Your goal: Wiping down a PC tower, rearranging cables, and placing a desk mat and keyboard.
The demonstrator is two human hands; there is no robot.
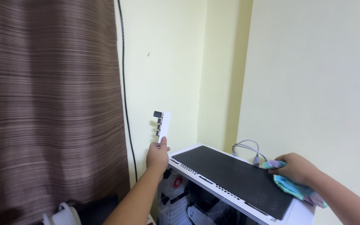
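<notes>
The left hand (158, 155) is clamped round the lower end of a slim white panel strip (163, 125) and holds it upright — its long axis runs nearly straight up from the fist, leaning slightly right, with small dark connector blocks along its left edge. The right hand (295, 168) is closed on a crumpled teal cloth (293, 188) and presses it onto the far corner of the black mesh top (234, 177) of a white computer case (213, 192). The case lies between the hands, closer under the right one — grey cables (248, 148) loop just behind those fingers. A brown curtain (46, 104) hangs left of the raised strip.
</notes>
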